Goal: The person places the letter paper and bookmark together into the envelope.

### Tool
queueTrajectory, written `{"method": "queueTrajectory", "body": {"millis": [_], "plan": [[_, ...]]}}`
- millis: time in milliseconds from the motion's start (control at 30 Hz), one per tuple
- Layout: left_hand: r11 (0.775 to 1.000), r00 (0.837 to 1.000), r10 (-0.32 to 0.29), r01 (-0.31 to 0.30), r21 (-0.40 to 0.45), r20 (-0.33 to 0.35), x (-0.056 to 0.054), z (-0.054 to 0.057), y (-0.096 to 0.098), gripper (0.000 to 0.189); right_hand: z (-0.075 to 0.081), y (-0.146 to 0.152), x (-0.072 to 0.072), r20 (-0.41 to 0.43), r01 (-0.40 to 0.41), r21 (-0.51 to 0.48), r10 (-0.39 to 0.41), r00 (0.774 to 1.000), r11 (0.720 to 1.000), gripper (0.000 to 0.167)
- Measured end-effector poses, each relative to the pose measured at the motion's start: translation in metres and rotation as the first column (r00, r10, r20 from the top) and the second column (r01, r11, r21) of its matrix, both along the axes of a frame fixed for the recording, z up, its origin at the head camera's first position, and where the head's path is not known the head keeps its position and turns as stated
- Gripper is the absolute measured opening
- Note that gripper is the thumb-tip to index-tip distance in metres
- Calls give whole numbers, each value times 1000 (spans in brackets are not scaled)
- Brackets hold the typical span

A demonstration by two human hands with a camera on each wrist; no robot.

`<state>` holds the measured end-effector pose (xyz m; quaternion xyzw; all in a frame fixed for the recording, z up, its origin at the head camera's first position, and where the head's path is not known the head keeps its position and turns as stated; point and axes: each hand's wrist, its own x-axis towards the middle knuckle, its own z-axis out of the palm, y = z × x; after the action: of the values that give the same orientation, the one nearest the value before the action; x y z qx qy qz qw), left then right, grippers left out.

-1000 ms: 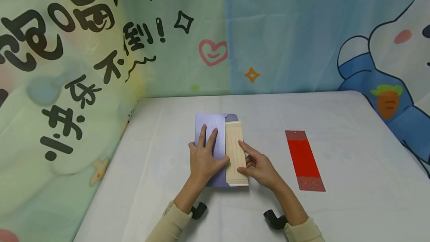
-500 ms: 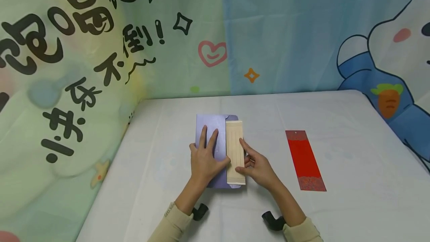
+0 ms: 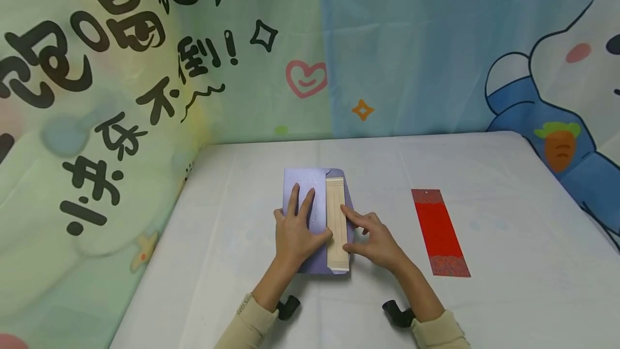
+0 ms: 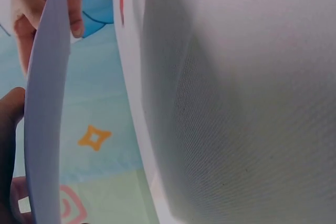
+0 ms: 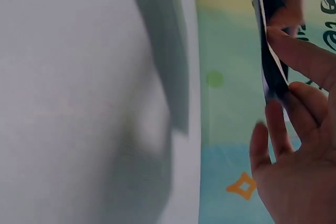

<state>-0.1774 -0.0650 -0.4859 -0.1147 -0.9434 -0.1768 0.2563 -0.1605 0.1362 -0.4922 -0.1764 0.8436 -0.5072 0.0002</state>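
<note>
A purple envelope (image 3: 298, 178) is held up facing the head view, its opening toward the right. Out of that opening shows a strip of folded, cream lined letter paper (image 3: 336, 220), with purple flap beyond its right edge. My left hand (image 3: 293, 230) grips the envelope, fingers spread over its front and the thumb reaching onto the paper. My right hand (image 3: 375, 238) pinches the paper's right edge, index fingertip above and thumb below. Both wrist views catch the envelope (image 4: 46, 108) nearly edge-on; in the right one, fingers (image 5: 281, 129) lie behind it.
A long red paper strip (image 3: 441, 233) with patterned ends lies on the white-covered table (image 3: 513, 241), right of the hands. Printed cloth backdrops (image 3: 411, 58) stand behind and to the left. Black wrist mounts (image 3: 288, 307) hang under both forearms.
The letter paper has slid left, deeper into the envelope, so its visible strip is narrower and purple shows at its right. My right hand shifted slightly with it; the left stayed put.
</note>
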Motion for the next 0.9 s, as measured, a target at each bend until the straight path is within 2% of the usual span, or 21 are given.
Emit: {"method": "queueTrajectory", "body": {"millis": [300,433,600,733,900], "plan": [[1000,1000,0,0,0,-15,0,-1,-1,87,-8,-5,-3,-46,38,73,-34,998,997,86],[1000,1000,-2,2,7,-10,1,-1,-2,87,-9,-6,-3,-26,-5,43,6,1000,999,87],[1000,1000,-8,8,11,5,1,0,-2,89,-10,-8,-5,-68,-58,21,59,996,998,88],[1000,1000,-6,6,9,-1,1,1,-2,90,-9,-11,-6,-100,-80,63,86,991,995,90],[1000,1000,0,1,11,-15,2,1,-3,88,-5,-10,-6,-90,-121,141,134,987,983,97]]}}
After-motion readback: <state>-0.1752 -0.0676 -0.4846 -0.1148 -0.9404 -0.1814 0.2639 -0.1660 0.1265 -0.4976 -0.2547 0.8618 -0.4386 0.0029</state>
